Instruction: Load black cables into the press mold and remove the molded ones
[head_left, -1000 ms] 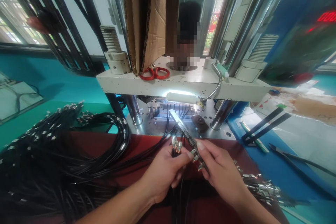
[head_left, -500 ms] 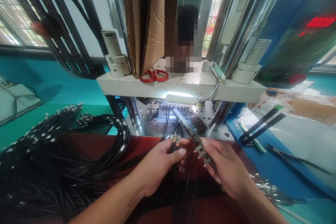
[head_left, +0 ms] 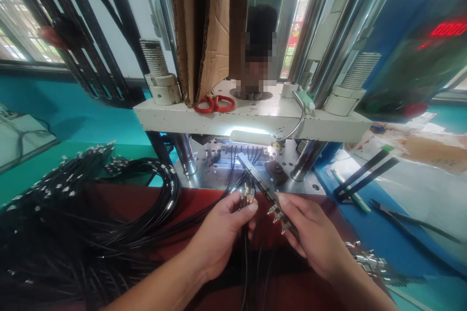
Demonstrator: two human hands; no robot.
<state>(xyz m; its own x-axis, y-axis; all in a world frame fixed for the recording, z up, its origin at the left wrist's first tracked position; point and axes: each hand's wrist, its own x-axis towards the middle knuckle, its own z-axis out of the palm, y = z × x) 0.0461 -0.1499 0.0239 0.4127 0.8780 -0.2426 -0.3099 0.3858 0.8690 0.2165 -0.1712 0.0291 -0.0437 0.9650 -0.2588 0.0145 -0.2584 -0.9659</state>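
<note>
My left hand (head_left: 228,226) pinches several black cables (head_left: 245,257) just below their metal connector ends (head_left: 248,193), which point upward. In my right hand (head_left: 310,228) is a long narrow metal bar (head_left: 260,182), tilted up and to the left. Several small metal connectors (head_left: 278,216) stick out along the bar's lower side. The cable ends and the bar lie close together; I cannot tell whether they touch. Behind them, beneath the press plate, more black cables run into a lit metal fixture (head_left: 228,155).
A big heap of black cables (head_left: 65,218) covers the left side. Ahead stands the white press plate (head_left: 204,124) with red-handled scissors (head_left: 214,103) and a lamp (head_left: 250,137). To the right lie pliers (head_left: 386,209), tweezers (head_left: 365,175) and metal parts (head_left: 367,257). A person's head shows behind.
My left hand has tipped the cable ends slightly to the right, closer to the bar. The bar in my right hand has shifted a little to the left.
</note>
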